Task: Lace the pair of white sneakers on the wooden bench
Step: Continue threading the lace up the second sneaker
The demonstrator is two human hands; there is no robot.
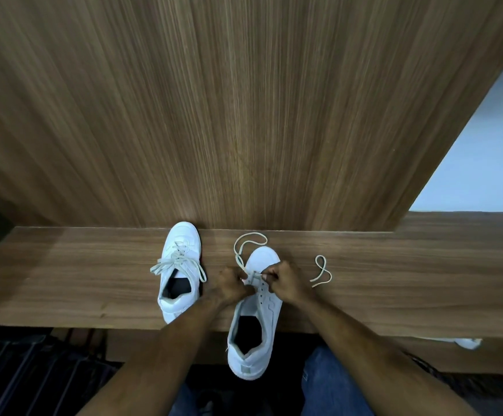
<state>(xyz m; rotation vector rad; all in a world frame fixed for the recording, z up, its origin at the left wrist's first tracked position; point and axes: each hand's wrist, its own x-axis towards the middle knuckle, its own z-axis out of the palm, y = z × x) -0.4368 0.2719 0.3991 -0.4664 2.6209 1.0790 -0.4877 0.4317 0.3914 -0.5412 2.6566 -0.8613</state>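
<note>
From the head camera, the job looks about half done: the left sneaker point(180, 271) sits toe-to-wall on the desk point(64, 280) with its lace crossed up the eyelets and the two ends flopping loose over the sides, so it appears laced though not tied, while the right sneaker point(254, 310) has its heel hanging past the desk's front edge and only the lowest eyelets seem threaded, the rows nearer the collar showing as bare dark holes. The left hand point(229, 285) is curled at the tongue, pinching the lace point(248, 244) where one length loops out beyond the toe; the right hand point(286, 280) is likewise curled, fingertips pinching the other length, whose free end point(322, 271) lies in a figure-eight curl on the wood just beside the shoe. Still left, I judge: crossing up the remaining eyelets. Both shoes are smooth, white, leather-like uppers with dark insoles; the laces are flat, off-white, woven; desk and the wall panel point(244, 115) are matte brown wood-grain laminate
</note>
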